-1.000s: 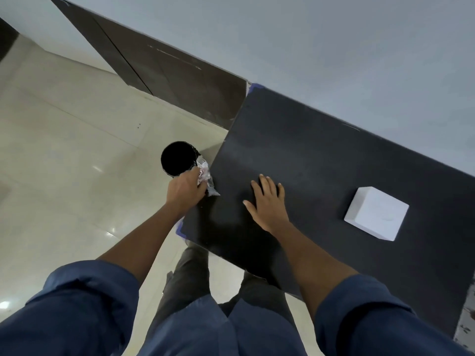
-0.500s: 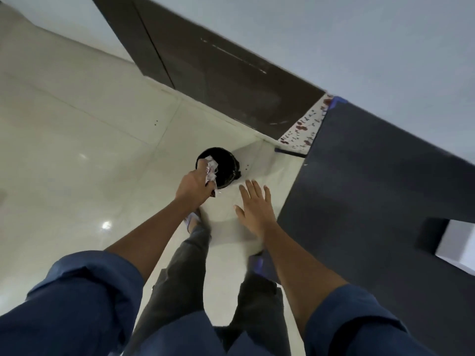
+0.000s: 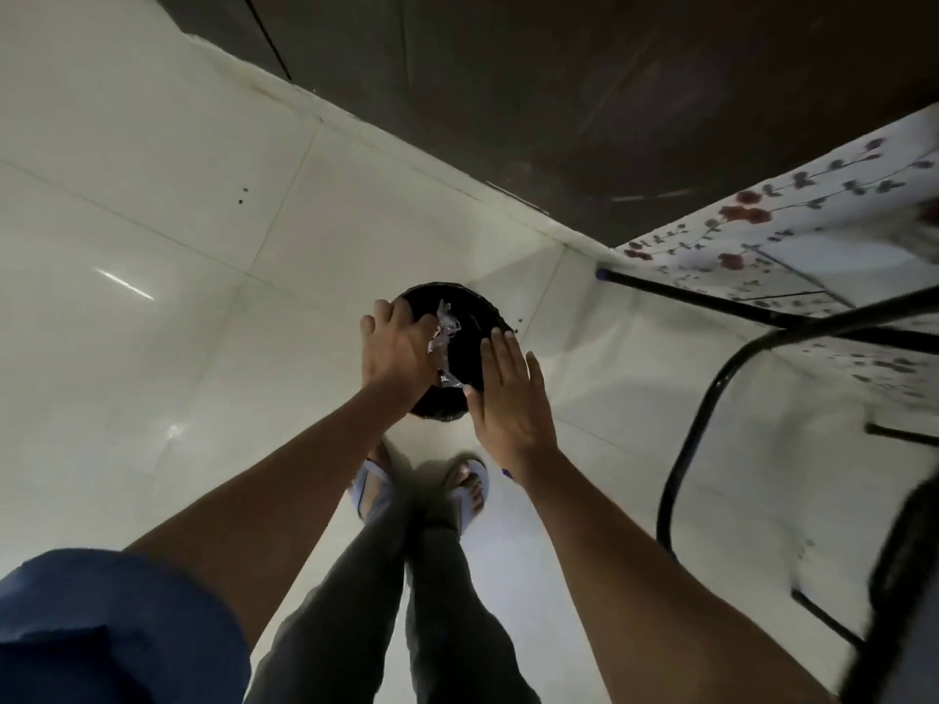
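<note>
A person is holding a crumpled wrapper (image 3: 444, 343) over a black bin (image 3: 457, 288) on the floor.

The left hand (image 3: 396, 355) is gripping the wrapper with its fingers curled round it. The shiny crinkled piece is sticking out past the fingertips, directly above the bin's dark opening; whether it is touching the rim is hard to tell in this dim view. The right hand (image 3: 510, 398) is hovering flat, fingers straight and pressed together, holding nothing, its fingertips lying over the bin's right rim. The bin is standing on pale floor tiles (image 3: 152, 246) just ahead of the person's sandalled feet (image 3: 470, 487). A black metal table frame (image 3: 711, 398) is standing to the right, with a flowered cloth (image 3: 762, 236) beyond it.
</note>
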